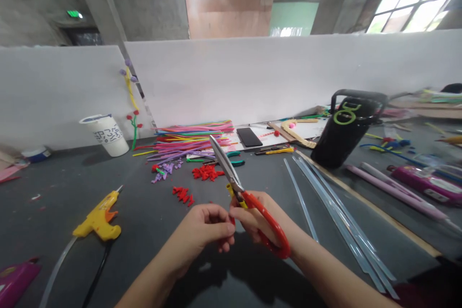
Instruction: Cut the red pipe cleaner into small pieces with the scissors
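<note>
My right hand point(257, 219) is closed round the red handles of a pair of scissors point(241, 191), whose shut blades point up and away to the left. My left hand point(206, 228) is pinched shut right beside the scissors' pivot, holding something small that I cannot make out. Both hands hover low over the dark table point(144, 221). Small red cut pieces point(183, 195) and a further red heap point(206, 172) lie on the table beyond my hands.
A yellow glue gun point(99, 216) lies at the left. Several clear glue sticks point(325, 192) stretch along the right. A pile of coloured pipe cleaners point(191, 139), a white cup point(106, 134), a phone point(249, 136) and a black bag point(342, 127) stand further back, before a white partition.
</note>
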Tool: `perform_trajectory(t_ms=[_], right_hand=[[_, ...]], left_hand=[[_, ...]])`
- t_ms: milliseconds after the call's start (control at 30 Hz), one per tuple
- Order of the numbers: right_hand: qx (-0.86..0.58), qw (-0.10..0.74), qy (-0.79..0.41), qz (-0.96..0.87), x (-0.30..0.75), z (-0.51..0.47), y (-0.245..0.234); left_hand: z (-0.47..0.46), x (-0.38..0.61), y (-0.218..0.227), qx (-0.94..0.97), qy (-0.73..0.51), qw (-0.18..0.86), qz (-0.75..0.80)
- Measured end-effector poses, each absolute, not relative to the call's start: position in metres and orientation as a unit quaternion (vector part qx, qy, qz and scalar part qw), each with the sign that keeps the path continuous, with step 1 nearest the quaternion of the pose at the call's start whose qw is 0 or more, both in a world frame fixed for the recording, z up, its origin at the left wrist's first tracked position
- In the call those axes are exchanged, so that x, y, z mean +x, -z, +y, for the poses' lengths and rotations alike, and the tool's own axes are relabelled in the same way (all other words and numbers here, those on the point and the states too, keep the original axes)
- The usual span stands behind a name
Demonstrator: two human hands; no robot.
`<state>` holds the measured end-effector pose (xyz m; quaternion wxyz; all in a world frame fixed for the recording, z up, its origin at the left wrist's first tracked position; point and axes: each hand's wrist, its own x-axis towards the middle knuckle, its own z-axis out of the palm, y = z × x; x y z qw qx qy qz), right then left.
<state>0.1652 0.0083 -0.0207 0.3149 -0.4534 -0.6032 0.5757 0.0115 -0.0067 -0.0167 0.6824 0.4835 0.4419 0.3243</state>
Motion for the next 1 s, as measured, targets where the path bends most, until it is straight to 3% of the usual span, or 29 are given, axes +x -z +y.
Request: perform_trajectory(t_ms=[333, 533, 767, 1000], right_hand=[[-0.442, 0.317, -0.576, -0.61, 0.162, 0.005, 0.013], [-0.417, 0.361, -0.584, -0.596, 0.164, 0.009, 0.023], [-0.433, 0.348, -0.565, -0.61, 0.165, 0.007, 0.015], [-0.447, 0.409, -0.546, -0.579, 0.169, 0.013, 0.018]], left_hand=[[-0.008, 0.012, 0.016, 0.424, -0.343, 0.741, 0.391], [-0.007, 0.008, 0.018, 0.486, -0.287, 0.706, 0.429], [-0.006, 0.011, 0.015, 0.43, -0.351, 0.734, 0.392], [-0.003, 0.012, 0.017, 0.498, -0.384, 0.623, 0.464]])
